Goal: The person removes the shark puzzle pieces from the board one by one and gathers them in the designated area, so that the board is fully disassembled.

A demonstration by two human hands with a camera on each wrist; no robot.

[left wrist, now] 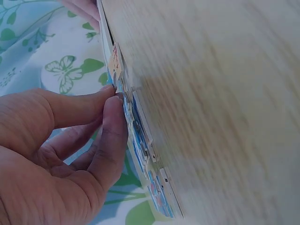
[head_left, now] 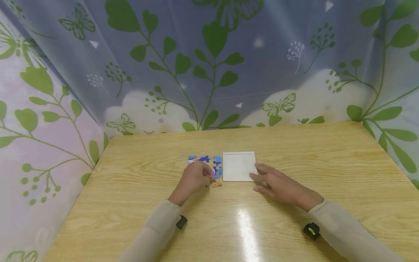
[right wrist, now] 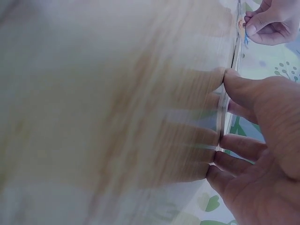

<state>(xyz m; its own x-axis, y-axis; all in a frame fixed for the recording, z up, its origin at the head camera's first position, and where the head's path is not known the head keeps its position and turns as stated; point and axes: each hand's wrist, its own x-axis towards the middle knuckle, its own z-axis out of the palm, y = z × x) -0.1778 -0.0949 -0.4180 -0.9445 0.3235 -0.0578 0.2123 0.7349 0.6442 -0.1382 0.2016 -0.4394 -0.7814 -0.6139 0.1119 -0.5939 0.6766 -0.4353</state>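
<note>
Several jigsaw puzzle pieces (head_left: 217, 160) in blue, purple and orange lie on the wooden table, just left of a white square frame tray (head_left: 239, 167). My left hand (head_left: 196, 175) is over them, its thumb and forefinger pinching a puzzle piece that the fingertips mostly hide. An orange-cornered piece (left wrist: 115, 63) is close beside those fingertips in the left wrist view. On the tray's right side rests my right hand (head_left: 275, 183), fingers spread and fairly straight. In the right wrist view its thumb (right wrist: 241, 86) touches near the tray's edge.
The wooden table (head_left: 147, 153) reaches back to a leaf-and-butterfly patterned curtain (head_left: 183, 72), which also hangs along both sides. Dark wrist-worn devices show under the left sleeve (head_left: 160, 222) and the right sleeve (head_left: 343, 225).
</note>
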